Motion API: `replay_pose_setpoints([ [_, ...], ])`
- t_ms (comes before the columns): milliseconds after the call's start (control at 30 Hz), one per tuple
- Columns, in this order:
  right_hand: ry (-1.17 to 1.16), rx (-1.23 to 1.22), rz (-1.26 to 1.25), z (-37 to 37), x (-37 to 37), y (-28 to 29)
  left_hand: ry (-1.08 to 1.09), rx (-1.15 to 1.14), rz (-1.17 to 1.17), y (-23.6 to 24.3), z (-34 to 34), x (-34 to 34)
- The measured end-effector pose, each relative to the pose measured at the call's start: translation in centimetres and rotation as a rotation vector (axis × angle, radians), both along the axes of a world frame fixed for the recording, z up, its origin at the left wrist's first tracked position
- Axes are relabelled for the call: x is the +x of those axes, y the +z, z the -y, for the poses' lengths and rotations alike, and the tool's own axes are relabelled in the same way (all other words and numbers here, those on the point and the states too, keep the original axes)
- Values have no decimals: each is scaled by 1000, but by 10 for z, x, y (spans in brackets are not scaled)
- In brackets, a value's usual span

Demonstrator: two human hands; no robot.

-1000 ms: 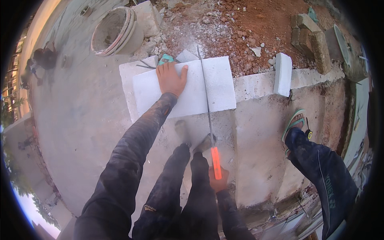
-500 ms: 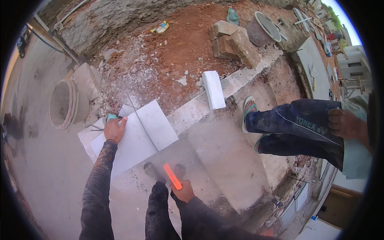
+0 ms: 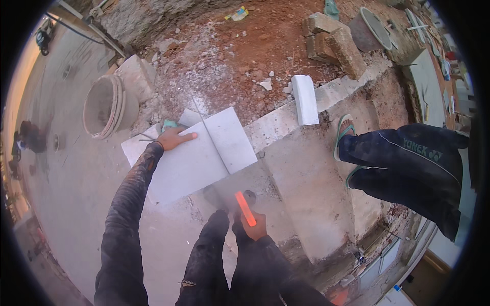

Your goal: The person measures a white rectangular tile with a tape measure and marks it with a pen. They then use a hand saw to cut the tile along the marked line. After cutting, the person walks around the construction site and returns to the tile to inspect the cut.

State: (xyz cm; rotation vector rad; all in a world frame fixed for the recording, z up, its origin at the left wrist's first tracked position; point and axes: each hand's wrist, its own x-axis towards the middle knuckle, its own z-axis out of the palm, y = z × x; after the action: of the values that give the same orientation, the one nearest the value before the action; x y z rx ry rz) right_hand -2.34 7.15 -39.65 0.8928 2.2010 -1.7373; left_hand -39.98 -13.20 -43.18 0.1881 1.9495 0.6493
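A white lightweight building block [image 3: 189, 166] lies on the concrete, partly over another pale slab [image 3: 133, 149]. My left hand [image 3: 172, 139] rests flat on its upper left part, thumb stretched out; some fingertips are hard to see. My right hand [image 3: 256, 227] is closed round the orange handle of a handsaw [image 3: 245, 208]. Its thin blade runs in a cut across the block, and the tip sticks out past the far edge. Left of the cut is the larger part, right of it the smaller. A teal thing [image 3: 169, 124] shows just beyond my left hand.
A white block piece [image 3: 305, 100] lies on the concrete ledge. Another person's sandalled foot [image 3: 345, 132] stands on the steps [image 3: 301, 178] at right. A bucket [image 3: 104, 107] sits at left. Rough blocks [image 3: 337, 46] and a second bucket [image 3: 370, 30] are at the back.
The view has shifted, so the scene sits farther right and higher. My left thumb now points more to the right. The saw remains in the cut, with dust around the handle end.
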Motion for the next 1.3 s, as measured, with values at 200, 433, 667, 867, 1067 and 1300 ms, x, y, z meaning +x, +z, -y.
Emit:
replay_pose_setpoints([
  [200, 54, 171, -69, -11, 23, -47, 52, -23, -506, 68, -5, 45],
  [433, 53, 250, -44, -28, 26, -90, 122, -74, -816, 83, -5, 93],
  [667, 203, 287, -52, -33, 18, -90, 178, -78, -886, 87, 1, 101],
  [867, 197, 330, 18, -33, 17, -55, 156, -15, -797, 87, -3, 70],
  [1067, 91, 287, 20, -44, -12, -3, 67, 16, -475, 42, -26, 11],
  [1300, 44, 137, 18, -85, -56, 6, -18, -43, -305, 4, -64, -31],
])
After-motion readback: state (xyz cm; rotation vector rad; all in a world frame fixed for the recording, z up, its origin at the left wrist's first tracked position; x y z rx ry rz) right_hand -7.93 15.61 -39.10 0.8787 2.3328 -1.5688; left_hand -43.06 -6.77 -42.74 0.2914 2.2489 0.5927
